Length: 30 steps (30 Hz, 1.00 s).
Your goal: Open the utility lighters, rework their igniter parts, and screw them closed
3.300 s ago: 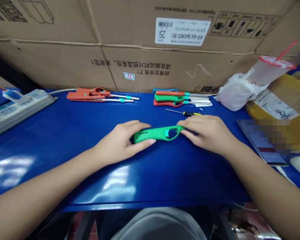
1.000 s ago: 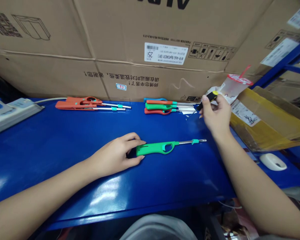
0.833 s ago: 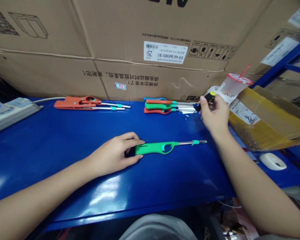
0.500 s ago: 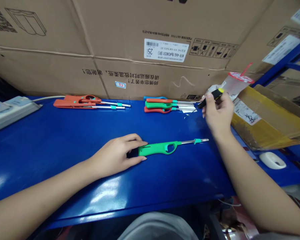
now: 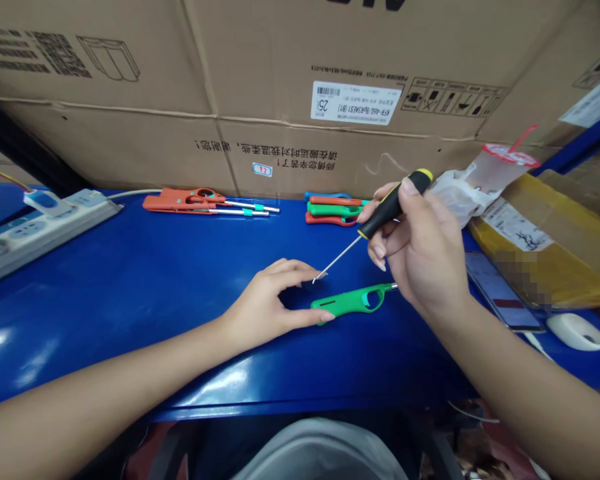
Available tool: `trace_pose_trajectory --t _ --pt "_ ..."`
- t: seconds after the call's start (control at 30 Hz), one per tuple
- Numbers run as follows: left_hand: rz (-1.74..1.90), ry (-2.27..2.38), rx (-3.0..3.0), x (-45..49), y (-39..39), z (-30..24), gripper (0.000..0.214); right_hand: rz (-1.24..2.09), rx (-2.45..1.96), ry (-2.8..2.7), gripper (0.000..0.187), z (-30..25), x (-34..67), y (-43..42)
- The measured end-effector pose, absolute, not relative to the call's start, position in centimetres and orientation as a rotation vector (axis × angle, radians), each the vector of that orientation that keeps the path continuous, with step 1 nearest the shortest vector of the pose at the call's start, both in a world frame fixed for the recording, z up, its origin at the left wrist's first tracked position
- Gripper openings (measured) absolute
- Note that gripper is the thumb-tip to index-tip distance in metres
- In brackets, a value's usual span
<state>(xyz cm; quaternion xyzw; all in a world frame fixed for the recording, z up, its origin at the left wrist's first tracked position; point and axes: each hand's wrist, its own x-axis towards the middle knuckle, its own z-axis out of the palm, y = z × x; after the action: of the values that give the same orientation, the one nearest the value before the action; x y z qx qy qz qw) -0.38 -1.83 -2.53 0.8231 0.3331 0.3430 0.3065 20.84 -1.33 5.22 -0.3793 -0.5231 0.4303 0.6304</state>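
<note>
A green long-nosed lighter (image 5: 347, 303) lies flat on the blue table (image 5: 130, 280) in front of me. My left hand (image 5: 273, 307) pinches its butt end between thumb and fingers. My right hand (image 5: 423, 250) is closed round a small screwdriver (image 5: 387, 208) with a black and yellow handle. Its thin shaft slants down to the left, and the tip hovers just above the lighter's butt end, beside my left fingertips. The lighter's metal nozzle is hidden behind my right hand.
Orange lighters (image 5: 190, 200) lie at the back left and a mixed pile of lighters (image 5: 333, 208) at the back middle, against big cardboard boxes (image 5: 280, 87). A power strip (image 5: 40, 223) is at left. A plastic bag (image 5: 463, 187), a phone (image 5: 500, 290) and a white mouse (image 5: 577, 330) lie at right.
My right hand left the lighter, picked up the screwdriver near the back pile and has brought it down and left, tip over the lighter's butt. My left hand has kept hold.
</note>
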Motion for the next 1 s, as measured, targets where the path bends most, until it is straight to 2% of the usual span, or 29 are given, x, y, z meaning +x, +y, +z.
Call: trace_pose_trajectory --t 0.13,0.4,0.6,0.77,1.0 --pt "1.019 0.878 1.982 -1.0 -2.0 -1.4 0.037 0.98 -0.822 -1.149 0.028 4.0 20.5 -1.1" --pt "0.948 0.893 1.907 -0.9 -2.0 -1.4 0.013 1.062 -0.846 -1.114 0.025 2.1 21.4 -0.9" --pt "0.937 0.902 1.954 -0.9 -2.0 -1.5 0.009 1.06 -0.862 -1.151 0.031 1.9 21.5 -0.9" --pt "0.95 0.892 2.033 -0.9 -1.7 -1.7 0.022 1.045 -0.856 -1.14 0.03 2.0 21.3 -1.2" --pt "0.994 0.809 1.975 -0.7 -1.8 -1.8 0.006 1.042 -0.881 -1.155 0.032 1.8 21.5 -1.2"
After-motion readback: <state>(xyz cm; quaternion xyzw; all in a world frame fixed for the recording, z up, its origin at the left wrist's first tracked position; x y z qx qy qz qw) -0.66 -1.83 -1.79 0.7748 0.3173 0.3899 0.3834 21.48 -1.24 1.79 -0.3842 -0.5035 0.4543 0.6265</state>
